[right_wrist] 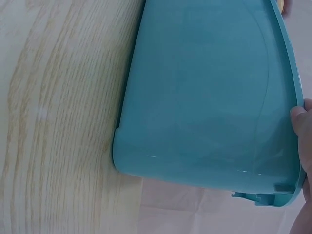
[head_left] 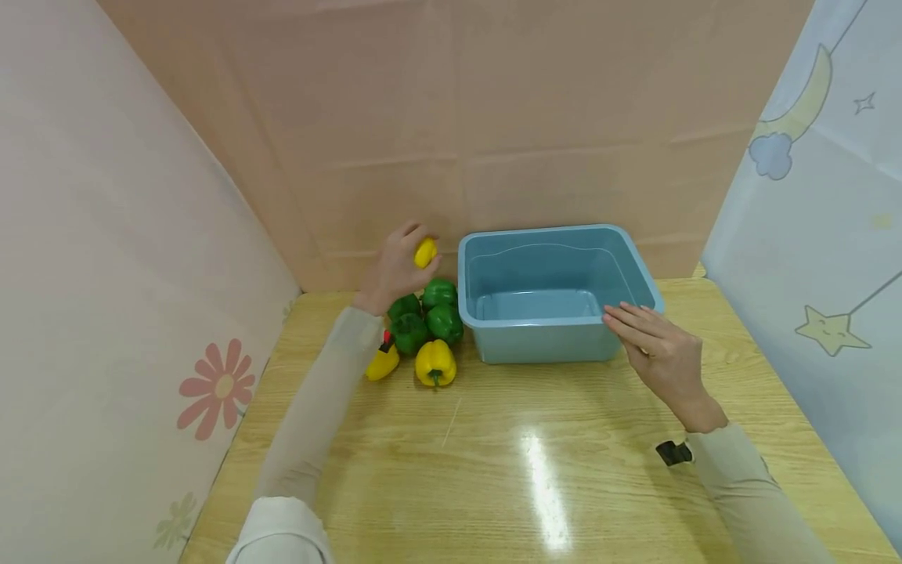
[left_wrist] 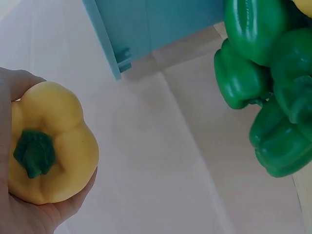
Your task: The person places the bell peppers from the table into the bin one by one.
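My left hand (head_left: 396, 270) grips a yellow bell pepper (head_left: 426, 253) above the back of the pepper group. Fingers and thumb curl round its sides in the left wrist view, where its green stem (left_wrist: 35, 153) faces the camera. Below it, several green bell peppers (head_left: 409, 334) sit together left of an open blue plastic bin (head_left: 546, 345). My right hand (head_left: 658, 352) holds the bin's near right corner. Its thumb lies against the outside of the rim in the right wrist view, with the fingers over the top. The bin's visible floor is bare.
Two more yellow bell peppers lie in front of the green ones: one (head_left: 435, 363) by the bin, another (head_left: 382, 365) partly behind my left sleeve (head_left: 320, 407). The wooden table (head_left: 451, 470) meets a tan cloth (head_left: 564, 110) at the back. Patterned cloth walls flank both sides.
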The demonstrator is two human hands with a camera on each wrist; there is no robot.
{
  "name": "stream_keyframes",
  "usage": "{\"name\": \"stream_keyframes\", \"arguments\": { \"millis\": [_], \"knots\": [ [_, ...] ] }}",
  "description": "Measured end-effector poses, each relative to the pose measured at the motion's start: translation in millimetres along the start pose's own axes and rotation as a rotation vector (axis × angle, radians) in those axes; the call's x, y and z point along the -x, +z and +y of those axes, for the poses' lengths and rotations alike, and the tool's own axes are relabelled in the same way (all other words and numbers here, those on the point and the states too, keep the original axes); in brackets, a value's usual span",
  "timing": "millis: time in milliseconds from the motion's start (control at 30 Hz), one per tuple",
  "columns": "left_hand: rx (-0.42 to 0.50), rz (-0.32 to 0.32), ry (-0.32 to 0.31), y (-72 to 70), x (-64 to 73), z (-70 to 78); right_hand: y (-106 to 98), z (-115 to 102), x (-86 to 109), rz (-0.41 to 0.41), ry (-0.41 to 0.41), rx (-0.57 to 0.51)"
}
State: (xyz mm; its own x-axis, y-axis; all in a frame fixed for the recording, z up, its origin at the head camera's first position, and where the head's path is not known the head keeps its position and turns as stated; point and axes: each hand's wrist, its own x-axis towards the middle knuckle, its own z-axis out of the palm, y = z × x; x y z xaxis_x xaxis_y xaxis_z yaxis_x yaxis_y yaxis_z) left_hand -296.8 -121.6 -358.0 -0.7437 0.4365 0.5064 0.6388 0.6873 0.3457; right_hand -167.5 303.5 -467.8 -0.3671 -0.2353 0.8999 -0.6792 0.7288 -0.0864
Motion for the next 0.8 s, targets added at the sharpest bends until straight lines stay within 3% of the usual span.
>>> {"name": "stream_keyframes", "arguments": {
  "millis": [533,800],
  "knots": [
    [0.023,-0.051,0.03,3.6,-19.5,20.4,-2,-3,-0.5,-0.014,-0.009,-0.003],
    [0.038,-0.045,0.067,9.9,-31.0,27.5,-4,-3,-1.3,-0.027,-0.019,0.0]
  ]
}}
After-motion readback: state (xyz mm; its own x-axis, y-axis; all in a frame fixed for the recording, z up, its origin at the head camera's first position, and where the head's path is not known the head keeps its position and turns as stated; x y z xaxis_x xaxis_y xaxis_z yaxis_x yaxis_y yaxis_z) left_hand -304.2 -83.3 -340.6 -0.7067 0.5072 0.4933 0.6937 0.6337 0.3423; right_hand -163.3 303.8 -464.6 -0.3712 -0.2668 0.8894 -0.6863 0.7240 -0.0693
